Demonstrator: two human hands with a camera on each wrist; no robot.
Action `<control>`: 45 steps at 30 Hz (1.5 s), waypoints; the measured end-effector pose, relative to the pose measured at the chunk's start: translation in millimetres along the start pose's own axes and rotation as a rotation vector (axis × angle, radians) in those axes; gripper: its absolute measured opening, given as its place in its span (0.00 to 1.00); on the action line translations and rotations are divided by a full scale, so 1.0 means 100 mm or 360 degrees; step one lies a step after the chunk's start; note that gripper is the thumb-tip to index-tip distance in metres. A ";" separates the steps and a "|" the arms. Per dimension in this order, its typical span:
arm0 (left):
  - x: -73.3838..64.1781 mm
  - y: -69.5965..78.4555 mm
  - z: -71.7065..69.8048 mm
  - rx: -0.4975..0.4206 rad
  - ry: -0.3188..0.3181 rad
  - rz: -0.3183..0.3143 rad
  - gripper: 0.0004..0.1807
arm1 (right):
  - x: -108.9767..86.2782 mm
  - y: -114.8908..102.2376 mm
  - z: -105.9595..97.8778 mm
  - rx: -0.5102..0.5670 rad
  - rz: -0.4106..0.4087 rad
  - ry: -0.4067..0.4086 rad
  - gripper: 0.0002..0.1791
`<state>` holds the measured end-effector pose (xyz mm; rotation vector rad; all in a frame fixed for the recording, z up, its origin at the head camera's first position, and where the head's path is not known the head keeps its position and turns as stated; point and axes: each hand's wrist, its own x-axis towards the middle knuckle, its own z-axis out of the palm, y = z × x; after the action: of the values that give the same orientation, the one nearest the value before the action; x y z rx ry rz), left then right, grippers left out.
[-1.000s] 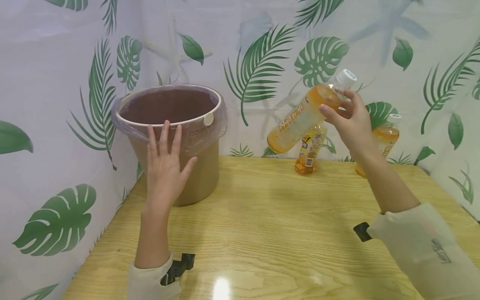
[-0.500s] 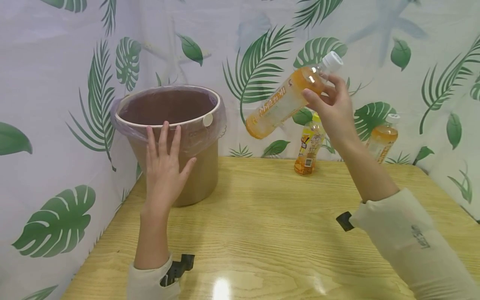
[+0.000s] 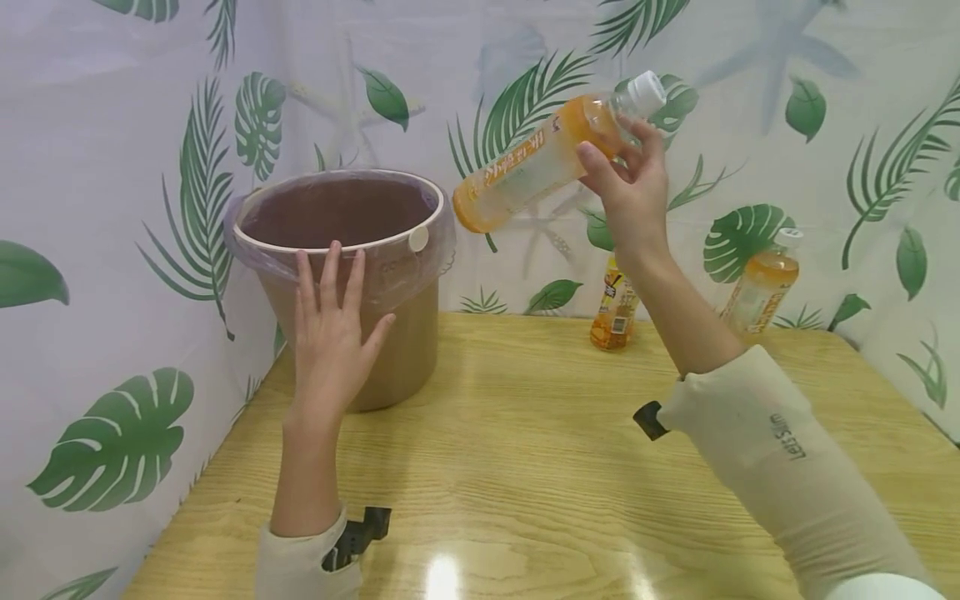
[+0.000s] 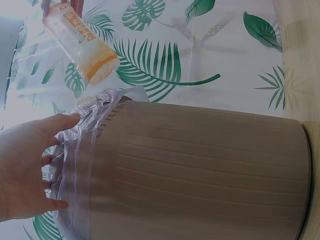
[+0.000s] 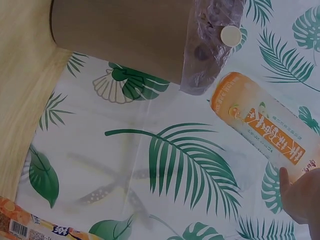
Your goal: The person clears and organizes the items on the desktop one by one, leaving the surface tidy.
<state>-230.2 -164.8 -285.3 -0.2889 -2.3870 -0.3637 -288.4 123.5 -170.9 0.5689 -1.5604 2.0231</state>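
Observation:
My right hand point(image 3: 630, 187) grips an orange-labelled drink bottle point(image 3: 525, 162) near its white-capped neck. The bottle is tilted, its base lower and close to the right of the bin's rim; the right wrist view shows the label point(image 5: 277, 135) side on. A brown trash bin point(image 3: 401, 333), lined with a thin clear bag point(image 3: 390, 287), stands at the back left of the table. With fingers spread, my left hand point(image 3: 330, 350) rests against the bin's near side, fingertips at the rim. The left wrist view shows those fingers point(image 4: 65, 121) on the crinkled bag edge.
Behind my right forearm stands a smaller yellow-labelled bottle point(image 3: 611, 317), partly covered. Another white-capped orange bottle point(image 3: 765, 283) is at the back right. A leaf-patterned sheet point(image 3: 525, 267) hangs behind and left of the wooden table point(image 3: 510, 433).
My right hand has carried the drink bottle left and upward, from above the yellow-labelled bottle to beside the bin's rim. The bottle leans more toward horizontal. My left hand has stayed put.

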 end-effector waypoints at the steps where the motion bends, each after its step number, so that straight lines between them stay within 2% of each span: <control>1: 0.00 0.00 0.00 0.0000 -0.0003 -0.0002 0.42 | 0.01 0.01 0.03 0.0034 -0.0006 0.0018 0.27; 7: 0.00 0.00 0.01 -0.0007 -0.0012 -0.0003 0.43 | 0.08 0.10 0.20 0.0242 -0.0009 0.0081 0.27; 10: 0.00 0.00 0.01 -0.0006 -0.0012 -0.0001 0.43 | 0.11 0.14 0.29 0.0296 0.0033 0.0088 0.27; 21: 0.00 0.00 0.00 -0.0015 -0.0004 0.0005 0.43 | 0.15 0.36 0.60 0.0281 0.0199 0.0079 0.26; 27: 0.00 0.00 0.00 -0.0015 -0.0016 -0.0001 0.43 | 0.14 0.48 0.74 0.0298 0.0275 0.0029 0.26; 32: 0.00 0.01 -0.01 -0.0009 -0.0011 0.0003 0.43 | 0.11 0.55 0.84 0.0250 0.0304 -0.0045 0.27; 39: 0.00 0.00 -0.01 -0.0012 -0.0008 0.0011 0.43 | 0.07 0.64 0.91 0.0023 0.0317 -0.0188 0.30; 45: -0.01 0.00 -0.01 -0.0007 -0.0001 0.0020 0.43 | 0.04 0.69 0.99 -0.0060 0.0332 -0.0279 0.31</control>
<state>-229.4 -165.0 -285.3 -0.3060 -2.3844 -0.3632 -333.5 14.0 -195.0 0.6045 -1.8243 2.1392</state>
